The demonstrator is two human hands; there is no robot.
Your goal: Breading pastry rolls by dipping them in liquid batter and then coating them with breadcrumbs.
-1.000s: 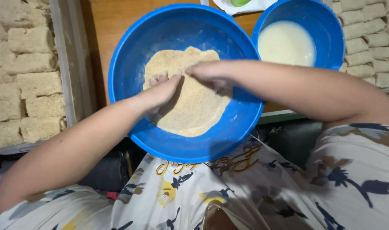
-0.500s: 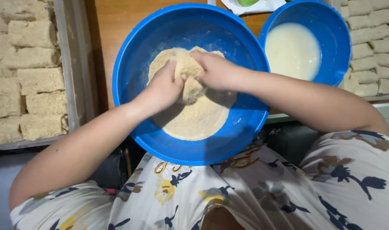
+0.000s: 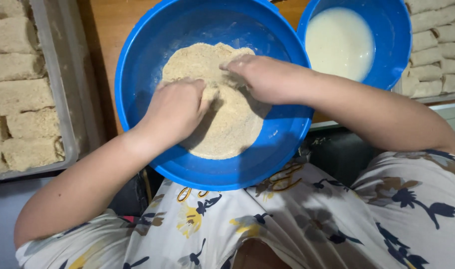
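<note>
Both hands, left hand (image 3: 175, 107) and right hand (image 3: 260, 77), press half-curled into breadcrumbs (image 3: 227, 124); grip unclear; two blue bowls (image 3: 138, 65).

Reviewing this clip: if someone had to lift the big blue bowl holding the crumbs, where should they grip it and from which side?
Probably by the rim of the big blue bowl, at the bare left and right edges, one hand on each. Left hand and right hand fill the middle over the crumbs, and the smaller bowl crowds the upper right.
</note>
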